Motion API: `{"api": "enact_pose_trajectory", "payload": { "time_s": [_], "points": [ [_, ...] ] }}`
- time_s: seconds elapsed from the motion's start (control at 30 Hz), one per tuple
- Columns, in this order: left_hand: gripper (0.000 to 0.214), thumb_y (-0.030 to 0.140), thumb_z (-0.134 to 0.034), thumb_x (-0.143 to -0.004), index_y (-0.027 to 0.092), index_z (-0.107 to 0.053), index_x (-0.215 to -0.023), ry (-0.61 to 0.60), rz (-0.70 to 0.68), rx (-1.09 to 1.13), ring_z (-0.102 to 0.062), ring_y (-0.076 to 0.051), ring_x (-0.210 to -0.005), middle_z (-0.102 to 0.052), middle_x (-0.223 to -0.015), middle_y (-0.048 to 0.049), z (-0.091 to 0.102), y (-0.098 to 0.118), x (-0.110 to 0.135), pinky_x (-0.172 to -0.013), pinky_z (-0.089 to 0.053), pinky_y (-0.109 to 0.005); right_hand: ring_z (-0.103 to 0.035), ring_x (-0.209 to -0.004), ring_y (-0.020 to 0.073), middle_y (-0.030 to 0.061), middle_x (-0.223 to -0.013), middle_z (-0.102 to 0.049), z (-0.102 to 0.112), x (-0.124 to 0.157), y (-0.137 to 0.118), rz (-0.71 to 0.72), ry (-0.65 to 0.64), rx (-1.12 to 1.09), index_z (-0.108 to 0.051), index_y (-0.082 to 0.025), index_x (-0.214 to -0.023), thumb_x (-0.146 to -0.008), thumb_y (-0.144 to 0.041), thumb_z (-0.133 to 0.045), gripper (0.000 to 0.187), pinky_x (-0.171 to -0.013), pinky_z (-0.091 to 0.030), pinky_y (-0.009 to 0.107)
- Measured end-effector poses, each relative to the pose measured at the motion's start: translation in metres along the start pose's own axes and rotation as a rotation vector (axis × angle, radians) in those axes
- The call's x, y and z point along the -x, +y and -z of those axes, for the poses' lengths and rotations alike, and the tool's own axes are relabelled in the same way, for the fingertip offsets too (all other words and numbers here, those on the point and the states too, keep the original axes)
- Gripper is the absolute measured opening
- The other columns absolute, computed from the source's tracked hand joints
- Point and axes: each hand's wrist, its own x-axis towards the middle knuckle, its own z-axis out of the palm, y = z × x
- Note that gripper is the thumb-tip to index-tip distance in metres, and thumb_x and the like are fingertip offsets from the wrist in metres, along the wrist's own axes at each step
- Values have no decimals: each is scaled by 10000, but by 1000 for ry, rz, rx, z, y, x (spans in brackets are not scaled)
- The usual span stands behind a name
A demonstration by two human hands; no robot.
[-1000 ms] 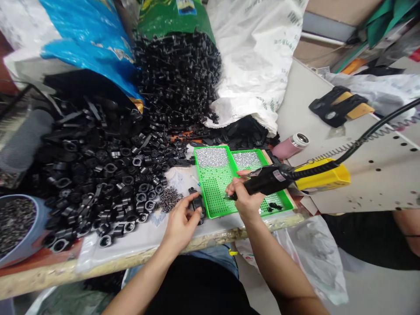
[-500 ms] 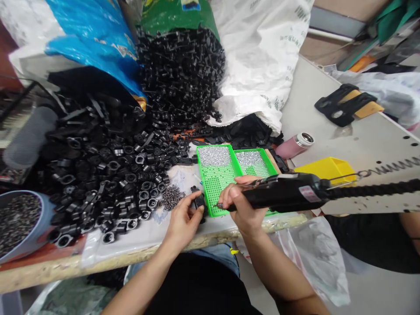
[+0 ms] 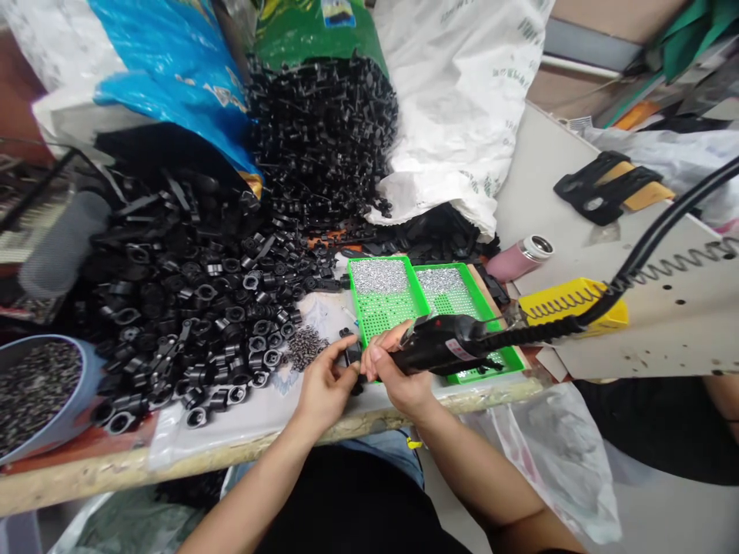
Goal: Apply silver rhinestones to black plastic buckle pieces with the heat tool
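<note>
My left hand [image 3: 322, 383] pinches a small black plastic part [image 3: 350, 355] on the white sheet at the table's front edge. My right hand [image 3: 399, 372] is wrapped round a black electric screwdriver [image 3: 444, 348], whose tip points left onto that part. The tool's coiled black cable [image 3: 612, 288] runs up to the right. Just behind both hands lies a green perforated tray [image 3: 386, 314] with small silver screws heaped at its far end. A little pile of dark screws [image 3: 304, 346] lies left of the part.
A large heap of black plastic parts [image 3: 190, 285] covers the table's left, with open sacks [image 3: 456, 100] behind. A blue bowl of dark bits [image 3: 35, 388] sits far left. A pink flask [image 3: 519, 258], yellow bin [image 3: 569, 304] and white perforated panel [image 3: 663, 308] stand right.
My right hand has swung the screwdriver left, off the green tray, and brought its tip down onto the black part held by my left hand. The left hand stayed put.
</note>
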Motion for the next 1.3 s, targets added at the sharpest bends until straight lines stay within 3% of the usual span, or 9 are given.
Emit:
{"api": "enact_pose_trajectory", "payload": {
  "time_s": [0.17, 0.23, 0.4, 0.57, 0.8, 1.13, 1.3],
  "points": [
    [629, 330, -677, -818, 175, -576, -1419, -23, -80, -12, -533, -109, -554, -698, -946, -47, 4, 5, 3, -512, -405, -230, -555, -465, 129, -89, -558, -547, 3, -3, -5, -74, -123, -84, -566, -250, -969, -925, -422, -712, 231, -511, -527, 301],
    [688, 309, -670, -829, 185, -513, -1488, -28, -91, -67, -559, -123, -587, -701, -987, -57, 6, 7, 5, -528, -426, -238, -558, -451, 126, -94, -560, -558, 5, -7, -15, -67, -118, -135, -577, -250, -1030, -915, -387, -728, 234, -495, -529, 293],
    [634, 303, -678, -826, 200, -561, -1441, 3, -63, -198, -536, -113, -555, -679, -975, -41, 6, 9, 7, -515, -425, -241, -545, -427, 106, -106, -539, -555, 17, -27, -38, 125, 105, -111, -593, -260, -1015, -891, -259, -710, 170, -481, -526, 268],
    [519, 352, -689, -835, 191, -590, -1318, 14, -21, -134, -560, -103, -547, -685, -990, -41, 2, 5, 5, -520, -446, -233, -541, -420, 101, -105, -535, -543, 41, -44, -17, 79, 396, 47, -568, -237, -962, -823, -278, -736, 222, -486, -513, 278],
    [495, 333, -747, -805, 189, -594, -1254, 54, -25, -71, -566, -112, -554, -671, -836, -2, -1, -5, 3, -546, -448, -225, -534, -404, 100, -120, -524, -529, 51, -40, 11, 5, 435, 40, -538, -222, -956, -803, -360, -781, 319, -476, -502, 277],
    [492, 311, -742, -811, 186, -600, -1265, 34, -24, -91, -567, -122, -556, -655, -780, 16, 0, -5, 1, -549, -436, -231, -556, -413, 107, -122, -525, -540, 49, -37, 12, 13, 464, 62, -538, -224, -963, -802, -389, -785, 337, -484, -507, 279],
    [474, 319, -710, -816, 189, -602, -1259, 27, -26, -134, -517, -130, -547, -637, -758, 21, -1, -3, 2, -524, -389, -244, -553, -427, 104, -111, -538, -550, 43, -38, -5, 84, 454, 110, -547, -232, -964, -842, -332, -732, 244, -506, -522, 287]
  ]
}}
